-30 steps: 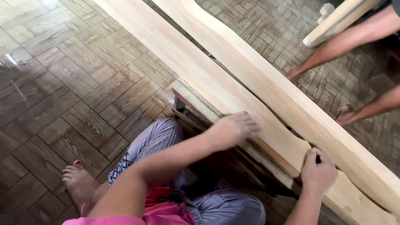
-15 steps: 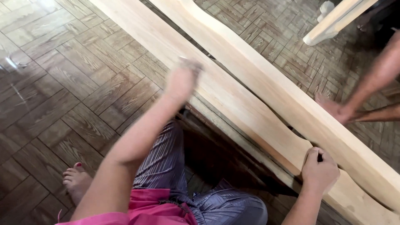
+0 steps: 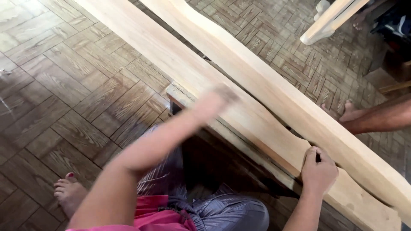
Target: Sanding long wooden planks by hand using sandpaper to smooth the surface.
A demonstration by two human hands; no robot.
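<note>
I see a low dark wooden stand (image 3: 201, 128) on the parquet-patterned floor (image 3: 64, 85) carrying two long pale shaped wooden boards (image 3: 257, 77) laid side by side across its top, while bare feet (image 3: 68, 192) rest directly on the floor beside it.

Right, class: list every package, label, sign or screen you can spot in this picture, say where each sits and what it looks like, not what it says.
None in view: no package, label, sign or screen.
What shows instead is bare wood and floor: two long pale wooden boards run diagonally over a brown wood-pattern tiled floor, with the left hand and right hand on the nearer board.
</note>
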